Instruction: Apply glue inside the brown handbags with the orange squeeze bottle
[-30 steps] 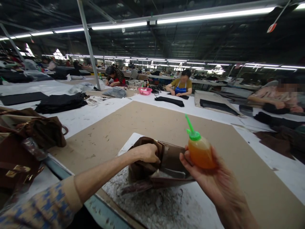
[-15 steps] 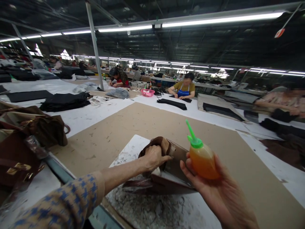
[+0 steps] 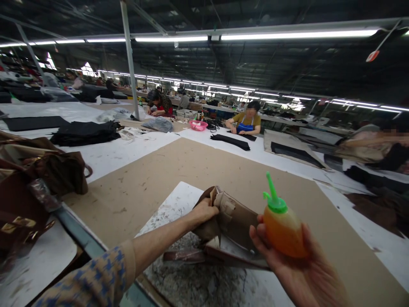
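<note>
Left hand (image 3: pixel 206 212) gripping the fabric edge of an open brown bag piece (image 3: pixel 244 217), set on a stained white board (image 3: pixel 180 198). Right hand (image 3: pixel 298 262) cupping a squeeze bottle (image 3: pixel 285 233) of orange liquid, green nozzle up, leaning left. Far across the surface (image 3: pixel 107 157): pink basket (image 3: pixel 198 126), co-worker (image 3: pixel 245 120) in blue apron.

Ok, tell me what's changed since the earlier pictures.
The right hand has brought the bottle lower and slightly rightward. The left hand, its thumb spread half a second ago, now pinches the edge of the brown workpiece. The bottle stays held and the white board stays put.
</note>
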`<state>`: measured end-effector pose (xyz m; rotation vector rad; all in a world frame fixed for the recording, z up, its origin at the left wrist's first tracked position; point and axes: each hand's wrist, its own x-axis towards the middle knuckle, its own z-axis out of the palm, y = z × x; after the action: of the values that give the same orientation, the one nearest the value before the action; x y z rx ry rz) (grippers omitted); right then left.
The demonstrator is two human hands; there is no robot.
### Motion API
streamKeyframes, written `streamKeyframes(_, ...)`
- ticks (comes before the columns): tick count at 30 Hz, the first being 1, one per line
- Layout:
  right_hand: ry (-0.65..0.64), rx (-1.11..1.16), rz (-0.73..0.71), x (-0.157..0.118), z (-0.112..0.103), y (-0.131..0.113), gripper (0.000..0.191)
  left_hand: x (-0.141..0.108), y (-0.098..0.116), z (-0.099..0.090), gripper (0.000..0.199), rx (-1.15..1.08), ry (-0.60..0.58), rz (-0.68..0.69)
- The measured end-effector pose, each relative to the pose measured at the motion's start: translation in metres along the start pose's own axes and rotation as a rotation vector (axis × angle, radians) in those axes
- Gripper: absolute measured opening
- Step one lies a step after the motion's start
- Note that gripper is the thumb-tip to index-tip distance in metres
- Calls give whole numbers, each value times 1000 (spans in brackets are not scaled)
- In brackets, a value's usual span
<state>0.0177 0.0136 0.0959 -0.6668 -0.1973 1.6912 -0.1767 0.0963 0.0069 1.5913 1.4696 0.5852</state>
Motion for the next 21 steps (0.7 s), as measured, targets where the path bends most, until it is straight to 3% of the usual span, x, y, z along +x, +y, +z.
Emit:
streamKeyframes(4,15,11,-19,3,-14,-12,41,-4,12,-19,20,-103,-41,115)
streamKeyframes(10,56,68,51,-2,-27,-23,40,-5,46,-56,30,-257,-77,357)
streamKeyframes(12,29,67,67,-6,-26,-16,41,-10,61,-71,31,-152,-75,351)
streamKeyframes(17,-47,5,99,-10,-28,8,38,-26,106,-108,25,352,-130,328)
streamKeyframes(21,-58,-146,2,-8,-32,10,44,-28,126,-127,23,677,-249,206)
